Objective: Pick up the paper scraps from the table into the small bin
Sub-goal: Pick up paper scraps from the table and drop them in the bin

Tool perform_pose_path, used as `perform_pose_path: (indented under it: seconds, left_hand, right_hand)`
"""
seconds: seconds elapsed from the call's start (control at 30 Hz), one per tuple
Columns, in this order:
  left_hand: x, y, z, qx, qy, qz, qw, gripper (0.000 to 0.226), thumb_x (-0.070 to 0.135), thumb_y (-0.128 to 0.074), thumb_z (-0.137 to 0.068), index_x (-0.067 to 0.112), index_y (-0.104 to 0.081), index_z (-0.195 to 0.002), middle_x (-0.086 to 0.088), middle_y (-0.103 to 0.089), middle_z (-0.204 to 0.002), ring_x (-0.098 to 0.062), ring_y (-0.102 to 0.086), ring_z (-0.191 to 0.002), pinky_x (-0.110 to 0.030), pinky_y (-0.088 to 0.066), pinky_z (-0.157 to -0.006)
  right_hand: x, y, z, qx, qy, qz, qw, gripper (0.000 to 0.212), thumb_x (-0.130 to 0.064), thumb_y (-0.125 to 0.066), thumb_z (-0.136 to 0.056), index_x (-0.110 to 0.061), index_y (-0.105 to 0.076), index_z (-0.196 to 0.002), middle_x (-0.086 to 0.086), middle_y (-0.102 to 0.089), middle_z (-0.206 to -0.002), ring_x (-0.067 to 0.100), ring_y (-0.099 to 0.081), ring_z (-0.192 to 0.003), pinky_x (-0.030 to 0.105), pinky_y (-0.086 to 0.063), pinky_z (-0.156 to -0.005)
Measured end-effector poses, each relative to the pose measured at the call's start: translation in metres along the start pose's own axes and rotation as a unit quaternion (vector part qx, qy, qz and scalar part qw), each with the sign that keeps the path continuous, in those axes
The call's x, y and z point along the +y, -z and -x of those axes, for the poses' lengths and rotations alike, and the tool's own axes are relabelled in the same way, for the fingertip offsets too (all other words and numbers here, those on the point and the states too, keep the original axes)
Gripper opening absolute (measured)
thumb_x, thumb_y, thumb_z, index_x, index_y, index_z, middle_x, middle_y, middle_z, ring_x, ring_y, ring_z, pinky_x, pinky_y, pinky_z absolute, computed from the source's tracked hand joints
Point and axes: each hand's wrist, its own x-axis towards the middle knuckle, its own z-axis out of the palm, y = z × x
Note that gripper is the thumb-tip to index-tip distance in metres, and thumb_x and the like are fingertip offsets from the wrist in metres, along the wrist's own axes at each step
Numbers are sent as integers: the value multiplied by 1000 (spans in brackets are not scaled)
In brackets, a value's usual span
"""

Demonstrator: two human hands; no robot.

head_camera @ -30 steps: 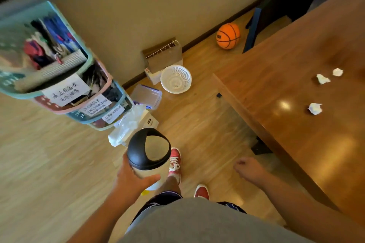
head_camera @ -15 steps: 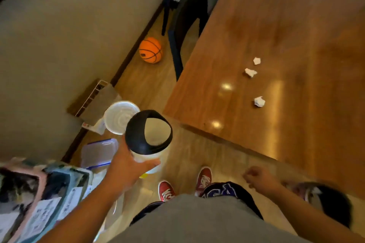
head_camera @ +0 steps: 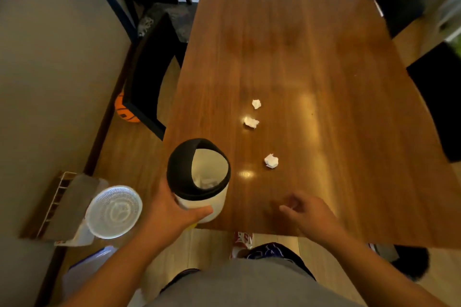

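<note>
My left hand (head_camera: 172, 214) grips a small white bin (head_camera: 199, 182) with a black swing lid, held over the near left corner of the wooden table (head_camera: 311, 57). Three crumpled white paper scraps lie on the table: the nearest scrap (head_camera: 271, 161) just right of the bin, a middle scrap (head_camera: 251, 122) and a far scrap (head_camera: 256, 103) beyond it. Hovering over the table's near edge, my right hand (head_camera: 306, 214) has its fingers loosely curled and holds nothing. Some pale contents show inside the bin.
A dark chair (head_camera: 149, 77) stands at the table's left side with an orange basketball (head_camera: 124, 109) under it. A white mesh basket (head_camera: 113, 212) and a brown box (head_camera: 64, 204) sit on the floor at left. Another dark chair (head_camera: 439, 97) is at the right.
I have turned to face the table. My left hand has carried the bin up over the table's near corner, and my right hand has risen over the table edge.
</note>
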Motion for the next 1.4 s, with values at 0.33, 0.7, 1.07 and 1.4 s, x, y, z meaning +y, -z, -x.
perform_pose_path:
  seconds: [0.33, 0.7, 1.07, 1.4]
  left_hand:
    - [29, -32, -39, 19, 32, -16, 999, 109, 85, -82, -36, 82, -23, -127, 62, -40, -121, 38, -40, -109, 6, -41, -66]
    - [30, -24, -62, -24, 34, -19, 999, 107, 88, -79, -31, 87, -19, -120, 67, -35, -113, 34, -44, -105, 2, -44, -67]
    - [24, -5, -78, -88, -1, 17, 996, 106, 83, -84, -34, 80, -26, -123, 58, -45, -117, 32, -46, -109, 2, -48, -69]
    - [19, -4, -90, -101, -22, 27, 994, 110, 69, -94, -45, 71, -30, -134, 43, -52, -130, 19, -53, -117, -1, -50, -68]
  right_hand:
    - [-28, 18, -109, 52, 104, 187, 975, 62, -37, -68, -88, -31, -41, -144, -1, -45, -143, 21, -50, -126, 30, -51, -93]
    - [-10, -7, -110, 33, 85, 130, 987, 27, -27, -56, -98, -21, -61, -123, -4, -55, -113, 20, -60, -105, 16, -40, -73]
    - [-99, 90, -39, 275, 166, -251, 913, 22, -25, -76, -85, -41, -67, -96, -18, -71, -86, -5, -64, -73, 11, -50, -63]
    - [-193, 57, -16, 179, 228, -21, 957, 59, -50, -69, -82, -33, -53, -137, -12, -58, -135, 8, -50, -127, 35, -42, -107]
